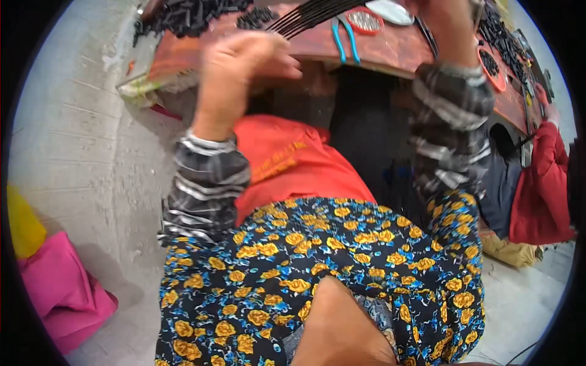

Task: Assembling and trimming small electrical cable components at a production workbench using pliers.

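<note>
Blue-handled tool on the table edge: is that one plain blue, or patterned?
Its handles look plain bright blue, seen best in the head view.

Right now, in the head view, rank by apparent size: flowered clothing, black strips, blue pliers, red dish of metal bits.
1. Flowered clothing
2. Black strips, partly cut off by the top edge
3. Blue pliers and red dish: too close to rank; pliers longer, dish broader.

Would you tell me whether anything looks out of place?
Nothing looks plainly spilled or damaged. Slightly untidy: small black parts lie heaped loose on the table, while others sit in a red dish, and the blue pliers lie with handles at the front edge, easily knocked, perhaps.
</note>
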A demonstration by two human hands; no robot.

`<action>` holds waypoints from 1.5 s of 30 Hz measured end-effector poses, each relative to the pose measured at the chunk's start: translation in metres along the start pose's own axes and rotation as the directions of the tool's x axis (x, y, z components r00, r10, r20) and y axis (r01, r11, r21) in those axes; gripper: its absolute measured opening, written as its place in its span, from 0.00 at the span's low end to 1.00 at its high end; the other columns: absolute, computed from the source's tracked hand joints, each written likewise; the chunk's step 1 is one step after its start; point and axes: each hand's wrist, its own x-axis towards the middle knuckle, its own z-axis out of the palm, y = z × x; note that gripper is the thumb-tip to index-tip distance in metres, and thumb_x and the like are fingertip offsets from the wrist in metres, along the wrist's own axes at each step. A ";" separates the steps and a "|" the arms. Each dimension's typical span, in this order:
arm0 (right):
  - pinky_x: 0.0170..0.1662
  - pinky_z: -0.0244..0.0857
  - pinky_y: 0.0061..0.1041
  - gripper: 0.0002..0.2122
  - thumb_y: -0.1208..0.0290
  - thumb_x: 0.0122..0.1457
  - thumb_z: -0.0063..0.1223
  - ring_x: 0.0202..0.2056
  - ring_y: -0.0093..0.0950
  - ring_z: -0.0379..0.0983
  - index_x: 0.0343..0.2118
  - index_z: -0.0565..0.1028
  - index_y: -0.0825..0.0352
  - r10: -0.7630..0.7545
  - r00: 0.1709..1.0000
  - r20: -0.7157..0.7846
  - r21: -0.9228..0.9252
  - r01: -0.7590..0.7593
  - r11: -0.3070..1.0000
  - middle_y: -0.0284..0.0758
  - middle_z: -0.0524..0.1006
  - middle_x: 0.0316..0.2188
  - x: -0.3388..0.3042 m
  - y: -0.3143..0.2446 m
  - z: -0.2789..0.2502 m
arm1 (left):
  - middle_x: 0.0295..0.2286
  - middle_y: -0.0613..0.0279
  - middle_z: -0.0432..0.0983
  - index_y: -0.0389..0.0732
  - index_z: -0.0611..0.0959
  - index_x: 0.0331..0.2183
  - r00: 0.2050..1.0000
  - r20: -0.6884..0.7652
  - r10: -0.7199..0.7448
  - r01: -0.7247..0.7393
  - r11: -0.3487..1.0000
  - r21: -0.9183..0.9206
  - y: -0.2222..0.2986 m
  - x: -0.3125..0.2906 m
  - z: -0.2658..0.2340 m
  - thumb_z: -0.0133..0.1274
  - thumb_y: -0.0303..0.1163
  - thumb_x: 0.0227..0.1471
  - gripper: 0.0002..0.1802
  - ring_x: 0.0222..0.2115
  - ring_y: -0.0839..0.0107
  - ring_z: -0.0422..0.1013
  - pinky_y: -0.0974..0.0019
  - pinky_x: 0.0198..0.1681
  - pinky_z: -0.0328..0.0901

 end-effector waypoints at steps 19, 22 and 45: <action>0.17 0.60 0.17 0.14 0.60 0.52 0.63 0.19 0.15 0.68 0.30 0.78 0.67 0.146 0.734 0.664 -0.084 -0.121 0.989 0.27 0.74 0.20 -0.026 0.087 0.047 | 0.25 0.71 0.78 0.35 0.83 0.34 0.895 0.163 -0.414 0.330 0.864 0.381 -0.172 -0.035 0.025 0.55 0.26 0.51 0.07 0.27 0.85 0.68 0.72 0.31 0.67; 0.18 0.59 0.17 0.13 0.62 0.52 0.63 0.19 0.16 0.67 0.29 0.77 0.68 0.136 0.689 0.712 -0.044 -0.150 0.988 0.27 0.73 0.20 -0.044 0.095 0.067 | 0.27 0.70 0.79 0.35 0.83 0.34 0.855 0.163 -0.492 0.395 0.822 0.411 -0.186 -0.069 0.017 0.54 0.25 0.52 0.07 0.28 0.83 0.69 0.72 0.34 0.67; 0.37 0.68 0.22 0.26 0.60 0.50 0.60 0.34 0.25 0.75 0.49 0.72 0.73 0.098 0.506 0.857 0.157 -0.438 0.885 0.37 0.79 0.35 -0.038 0.094 0.094 | 0.35 0.44 0.78 0.29 0.67 0.52 0.991 0.109 -0.078 0.104 0.960 -0.258 0.079 0.075 0.009 0.43 0.35 0.61 0.23 0.38 0.55 0.76 0.58 0.46 0.70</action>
